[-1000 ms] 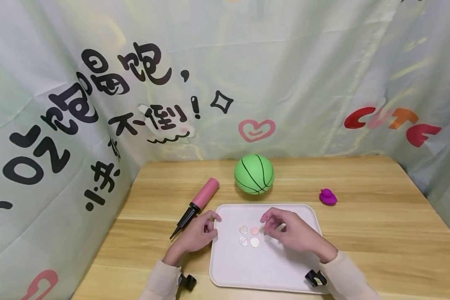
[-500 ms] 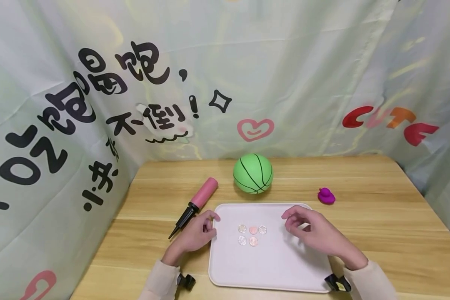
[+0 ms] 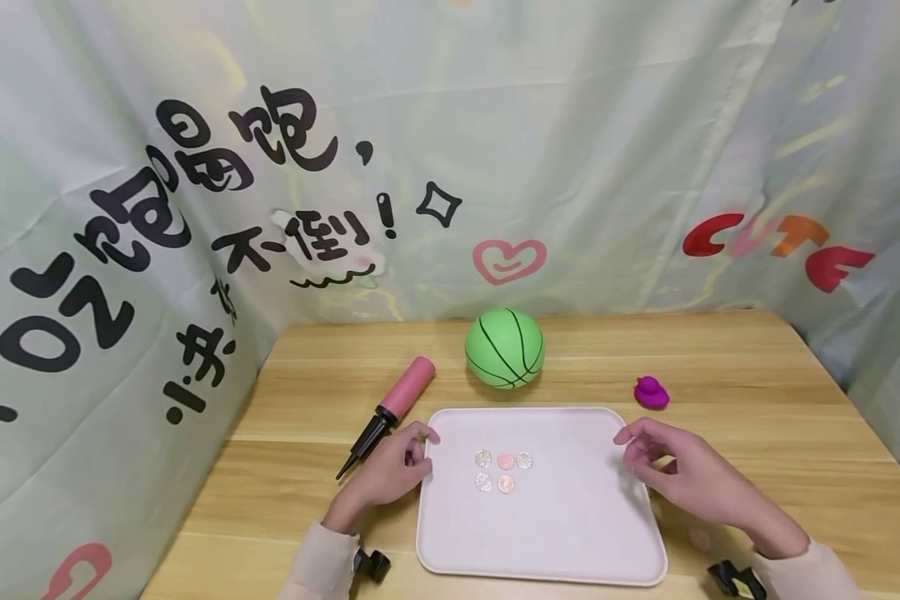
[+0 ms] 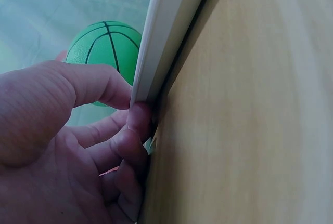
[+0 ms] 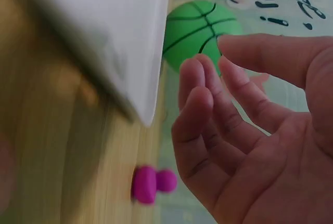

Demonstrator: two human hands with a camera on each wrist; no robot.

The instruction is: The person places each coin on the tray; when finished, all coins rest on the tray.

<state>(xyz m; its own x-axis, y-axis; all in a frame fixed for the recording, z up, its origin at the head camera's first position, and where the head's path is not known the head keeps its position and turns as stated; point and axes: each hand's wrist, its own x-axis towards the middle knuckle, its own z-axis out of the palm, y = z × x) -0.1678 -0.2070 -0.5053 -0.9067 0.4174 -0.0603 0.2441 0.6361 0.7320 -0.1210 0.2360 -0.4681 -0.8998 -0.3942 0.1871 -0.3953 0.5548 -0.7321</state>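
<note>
A white tray (image 3: pixel 555 533) lies on the table with several coins (image 3: pixel 506 461) on it, three in a back row and two in front, silvery and copper-coloured. At its left edge my left hand (image 3: pixel 393 471) grips the rim; the left wrist view has the thumb against the rim (image 4: pixel 151 42) and curled fingers (image 4: pixel 132 146) beside it. My right hand (image 3: pixel 678 471) hovers by the tray's right edge with fingers loosely bent. Nothing shows between its thumb and fingertips in the right wrist view, where the hand (image 5: pixel 260 125) is close to the tray (image 5: pixel 125 37).
Behind the tray sits a green ball (image 3: pixel 505 348) with black lines. A pink and black hand pump (image 3: pixel 393 404) lies left of it, and a purple rubber duck (image 3: pixel 651 393) stands to the right. One coppery coin (image 3: pixel 700 538) is on the table below my right hand. Printed cloth (image 3: pixel 607 167) encloses the table.
My right hand has drawn away from the coins, rightward to the tray's right edge, leaving a silvery coin at the right of the back row. The left hand keeps its place.
</note>
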